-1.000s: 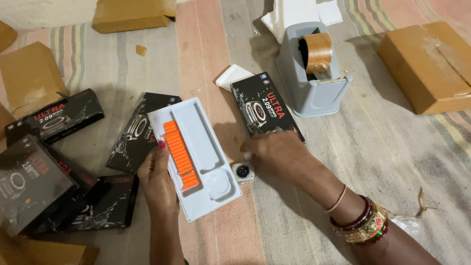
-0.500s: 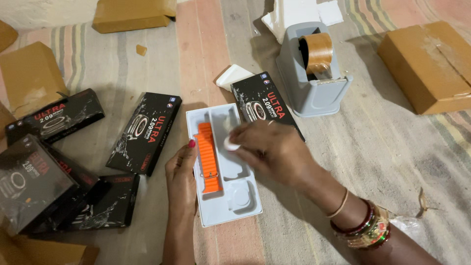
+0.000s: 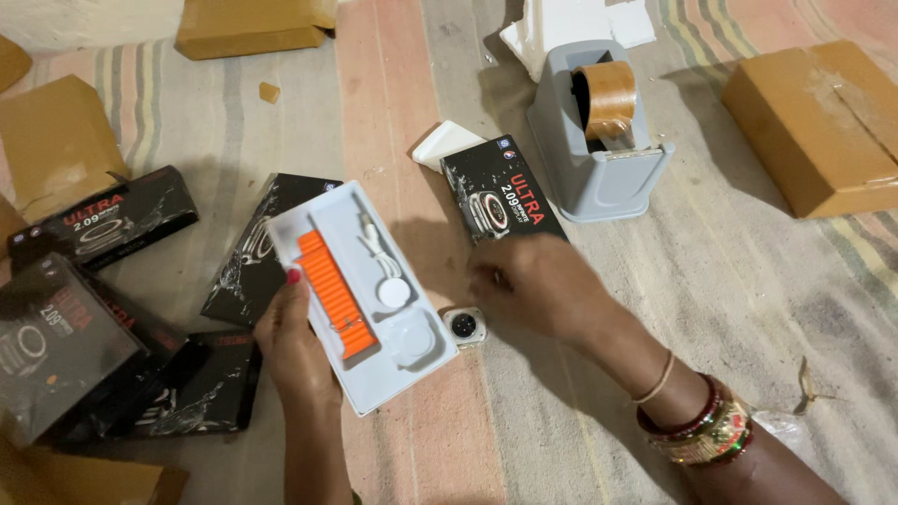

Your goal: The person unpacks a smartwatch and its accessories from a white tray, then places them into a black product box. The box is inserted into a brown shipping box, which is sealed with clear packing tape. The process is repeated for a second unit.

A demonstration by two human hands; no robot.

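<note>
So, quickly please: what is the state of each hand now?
Left hand: closed on the white tray, holding it.
Right hand: holds nothing visible, fingers curled just beside the watch body; contact cannot be told.

1. The right hand [image 3: 543, 285] is motion-blurred; its fingertips cannot be told apart.
2. The left hand [image 3: 295, 351] covers the white tray's [image 3: 374, 369] near-left edge.
3. A cardboard box [image 3: 818, 126] runs off the right edge.
4. Black boxes [image 3: 56, 346] at left are cropped and overlap.
</note>
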